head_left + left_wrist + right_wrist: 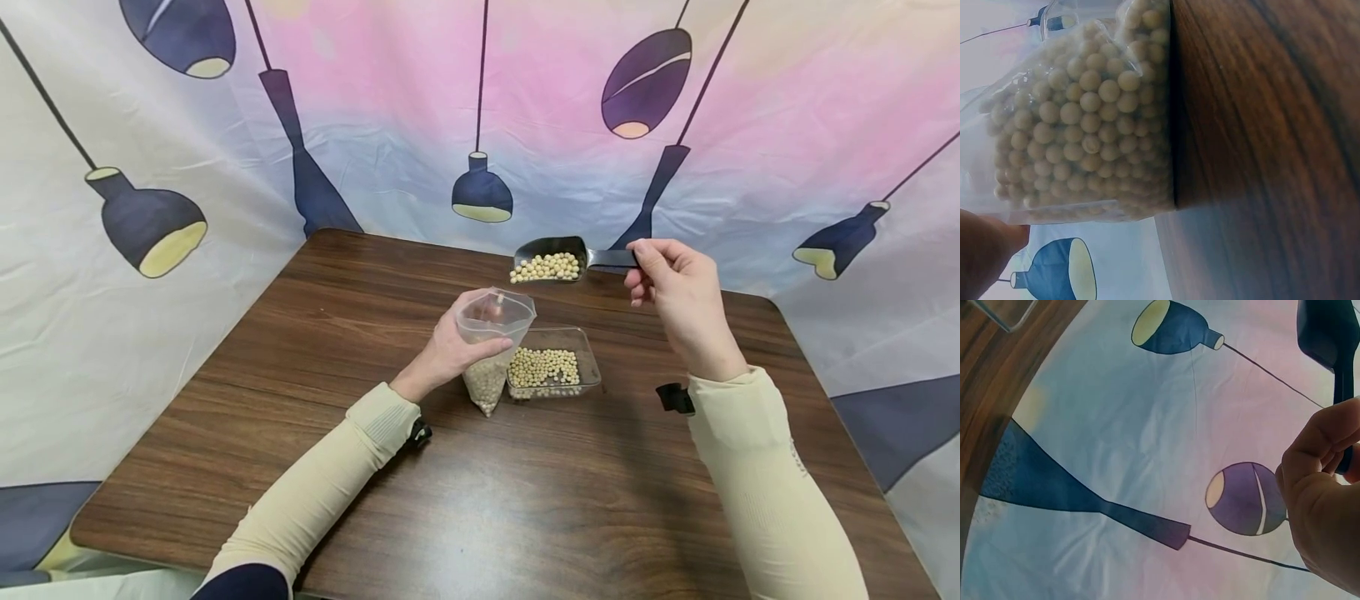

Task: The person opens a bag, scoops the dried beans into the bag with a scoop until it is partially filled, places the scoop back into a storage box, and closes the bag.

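Observation:
In the head view, a black scoop [566, 250] carries pale round beans [546, 267] above the table. My right hand [684, 296] pinches the end of its handle between thumb and fingers. To its lower left, a clear plastic bag [487, 379] stands with its mouth open, partly filled with the same beans. Thumb and fingers of my left hand [453, 342] curl round the upper part of the bag. In the left wrist view the beans in the bag [1085, 119] fill its lower part, resting on the table. The scoop's mouth is above and slightly right of the bag's mouth.
A clear rectangular container [591, 379] with a layer of beans stands just right of the bag, close against it. The brown wooden table [465, 500] reaches back to a hanging cloth [405, 183] printed with lamps.

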Motion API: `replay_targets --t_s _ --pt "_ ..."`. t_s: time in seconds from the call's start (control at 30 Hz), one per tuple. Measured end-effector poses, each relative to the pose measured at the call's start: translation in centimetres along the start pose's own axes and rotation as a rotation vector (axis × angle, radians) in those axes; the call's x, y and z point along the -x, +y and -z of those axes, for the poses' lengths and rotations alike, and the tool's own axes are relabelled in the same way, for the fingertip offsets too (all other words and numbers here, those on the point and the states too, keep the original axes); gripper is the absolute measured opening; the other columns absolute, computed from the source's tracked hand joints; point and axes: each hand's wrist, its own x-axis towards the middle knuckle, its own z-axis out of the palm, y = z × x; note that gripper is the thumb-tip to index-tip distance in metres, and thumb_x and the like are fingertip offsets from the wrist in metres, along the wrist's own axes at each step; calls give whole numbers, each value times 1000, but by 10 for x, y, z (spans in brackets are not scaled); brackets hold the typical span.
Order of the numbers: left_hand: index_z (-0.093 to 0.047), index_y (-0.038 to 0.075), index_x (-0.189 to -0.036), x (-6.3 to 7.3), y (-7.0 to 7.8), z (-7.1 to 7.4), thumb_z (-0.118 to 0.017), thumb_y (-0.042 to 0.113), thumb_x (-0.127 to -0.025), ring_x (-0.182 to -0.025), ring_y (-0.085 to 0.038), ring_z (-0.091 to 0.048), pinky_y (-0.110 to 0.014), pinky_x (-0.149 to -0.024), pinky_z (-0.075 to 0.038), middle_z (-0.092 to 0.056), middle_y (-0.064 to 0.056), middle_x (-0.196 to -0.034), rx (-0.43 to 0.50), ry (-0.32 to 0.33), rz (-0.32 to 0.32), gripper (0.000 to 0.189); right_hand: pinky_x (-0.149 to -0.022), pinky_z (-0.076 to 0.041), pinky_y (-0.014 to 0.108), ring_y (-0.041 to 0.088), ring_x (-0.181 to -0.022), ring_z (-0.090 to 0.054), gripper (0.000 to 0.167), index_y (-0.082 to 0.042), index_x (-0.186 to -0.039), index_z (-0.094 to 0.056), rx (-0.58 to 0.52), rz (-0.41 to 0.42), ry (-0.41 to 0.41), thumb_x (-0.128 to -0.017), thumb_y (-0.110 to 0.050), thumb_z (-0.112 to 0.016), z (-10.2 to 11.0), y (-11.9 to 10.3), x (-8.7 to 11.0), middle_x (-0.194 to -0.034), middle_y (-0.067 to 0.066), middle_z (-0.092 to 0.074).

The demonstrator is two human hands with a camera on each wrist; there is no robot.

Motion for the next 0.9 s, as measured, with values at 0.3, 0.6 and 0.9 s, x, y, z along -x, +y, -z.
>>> replay_targets --t_s 0.3,0.6,0.9 --pt "-47 13 -138 0 1 0 -80 8 -78 -106 -24 -57 -40 -90 -48 -59 -9 -116 -38 5 8 69 -52 -51 22 11 -56 -57 24 -3 -104 -66 50 55 24 -94 -24 -65 -1 -8 -1 -68 3 -63" --pt "-47 13 -138 1 3 0 -80 8 -78 -105 -24 -58 -39 -91 -49 -60 -9 -116 -29 0 27 69 -52 -51 23 11 -55 -58 24 -2 -104 -66 35 69 31 -93 -23 -66 0 -12 1 -68 5 -63" --pt "-47 14 -138 1 0 0 -80 9 -78 -105 -24 -59 -42 -90 -48 -60 -9 -116 -43 2 16 69 -51 -51 22 14 -56 -57 24 -1 -104 -67 55 152 32 -93 -22 -66 2 -17 3 -69 6 -63"
